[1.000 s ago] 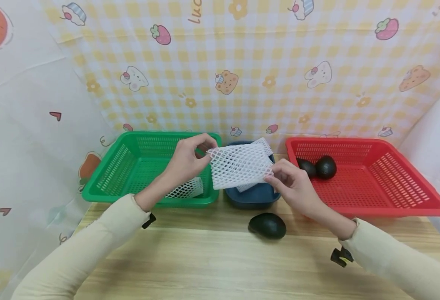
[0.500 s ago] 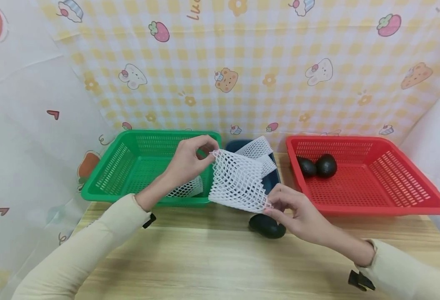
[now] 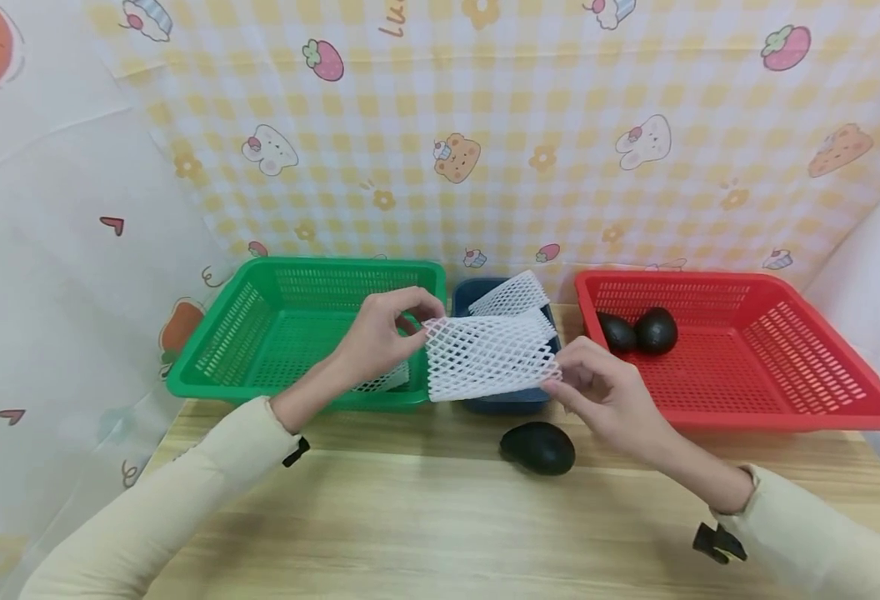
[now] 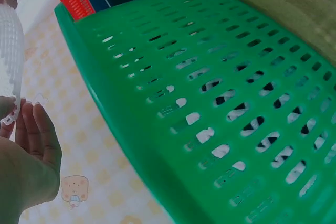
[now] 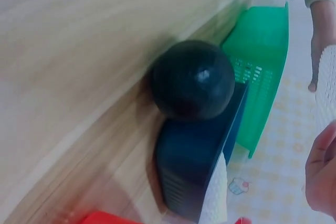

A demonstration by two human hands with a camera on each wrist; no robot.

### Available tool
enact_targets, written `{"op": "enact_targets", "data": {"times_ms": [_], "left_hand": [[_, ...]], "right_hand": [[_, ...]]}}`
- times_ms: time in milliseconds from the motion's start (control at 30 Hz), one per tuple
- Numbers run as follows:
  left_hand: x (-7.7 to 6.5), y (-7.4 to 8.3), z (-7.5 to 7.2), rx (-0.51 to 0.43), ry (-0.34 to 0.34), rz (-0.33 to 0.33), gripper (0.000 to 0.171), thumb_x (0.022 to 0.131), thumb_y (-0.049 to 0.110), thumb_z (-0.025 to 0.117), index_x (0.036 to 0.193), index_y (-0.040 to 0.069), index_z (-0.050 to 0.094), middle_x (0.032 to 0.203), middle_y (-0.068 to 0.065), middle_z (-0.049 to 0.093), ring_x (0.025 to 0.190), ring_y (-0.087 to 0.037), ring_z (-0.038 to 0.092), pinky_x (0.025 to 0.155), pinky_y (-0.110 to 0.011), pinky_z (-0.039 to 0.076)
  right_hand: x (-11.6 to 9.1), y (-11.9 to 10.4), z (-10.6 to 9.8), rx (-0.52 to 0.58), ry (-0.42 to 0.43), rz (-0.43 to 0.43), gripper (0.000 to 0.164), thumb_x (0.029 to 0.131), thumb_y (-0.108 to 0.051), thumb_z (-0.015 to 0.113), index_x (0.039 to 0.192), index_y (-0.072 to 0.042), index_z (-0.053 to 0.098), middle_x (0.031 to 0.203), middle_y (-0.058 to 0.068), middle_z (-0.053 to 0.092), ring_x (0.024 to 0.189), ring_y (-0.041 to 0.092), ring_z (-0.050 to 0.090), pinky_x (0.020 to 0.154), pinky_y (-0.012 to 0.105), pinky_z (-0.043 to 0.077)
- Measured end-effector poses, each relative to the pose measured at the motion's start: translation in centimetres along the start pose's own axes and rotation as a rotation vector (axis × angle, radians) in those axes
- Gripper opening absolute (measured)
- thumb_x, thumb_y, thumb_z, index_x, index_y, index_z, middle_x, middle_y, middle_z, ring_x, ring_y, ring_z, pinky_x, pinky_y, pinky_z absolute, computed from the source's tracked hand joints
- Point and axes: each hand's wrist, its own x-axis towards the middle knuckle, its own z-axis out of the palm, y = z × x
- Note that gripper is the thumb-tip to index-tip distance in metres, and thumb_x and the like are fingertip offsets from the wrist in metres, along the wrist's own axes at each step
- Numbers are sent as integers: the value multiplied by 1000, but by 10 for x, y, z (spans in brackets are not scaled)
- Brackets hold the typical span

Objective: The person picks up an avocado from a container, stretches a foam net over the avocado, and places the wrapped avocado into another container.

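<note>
A white foam net sleeve is stretched flat between both hands, above the dark blue basket. My left hand pinches its left edge near the upper corner. At the opposite end, my right hand pinches the lower right corner between thumb and fingers. More white net sleeves lie in the blue basket behind it. On the table just in front of that basket rests a dark avocado; in the right wrist view the same avocado looks round and near.
The green basket on the left contains a net-covered item, partly hidden by my left arm. Two avocados sit in the left part of the red basket. A patterned cloth hangs behind the baskets.
My right hand first came down and toward me, tilting the sleeve, then rose again somewhat. The sleeve now lies more level and slightly lower than a second ago. The left hand dropped slightly.
</note>
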Motion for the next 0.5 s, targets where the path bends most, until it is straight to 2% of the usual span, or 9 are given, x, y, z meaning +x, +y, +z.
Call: {"op": "enact_targets", "data": {"times_ms": [100, 233, 333, 433, 500], "left_hand": [[-2, -1, 1, -21, -2, 19, 24, 88, -12, 66, 101, 7, 72, 99, -1, 69, 84, -13, 65, 64, -35, 56], [-2, 0, 1, -35, 6, 41, 23, 88, -12, 67, 101, 7, 73, 99, -1, 70, 83, -12, 65, 63, -34, 56], [-2, 2, 1, -37, 8, 45, 23, 87, -11, 68, 101, 7, 73, 99, -1, 70, 83, -12, 65, 63, -35, 56], [-3, 3, 1, -37, 4, 42, 23, 87, -12, 68, 101, 6, 73, 99, -1, 70, 83, -13, 65, 63, -34, 56], [-5, 3, 1, -37, 2, 41, 25, 87, -13, 67, 102, 6, 73, 100, -1, 70, 83, -13, 65, 63, -33, 56]], "right_hand": [[2, 0, -4, -20, -1, 41, 40, 78, 22, 74, 108, -3, 66, 95, 5, 60, 68, 18, 57, 56, 26, 49], [-4, 14, -9, -79, -48, 152, 39, 85, 6, 78, 118, -9, 65, 91, -2, 64, 70, 16, 61, 59, 26, 51], [-11, 23, -10, -129, -116, 201, 38, 85, -3, 82, 118, -11, 64, 94, -3, 65, 73, 15, 64, 61, 28, 54], [-16, 27, -7, -181, -216, 199, 38, 84, -9, 85, 115, -11, 64, 102, -3, 63, 80, 16, 66, 66, 30, 57], [-18, 28, -5, -246, -293, 195, 39, 84, -19, 86, 116, -12, 65, 107, -4, 61, 88, 18, 65, 71, 31, 57]]}}
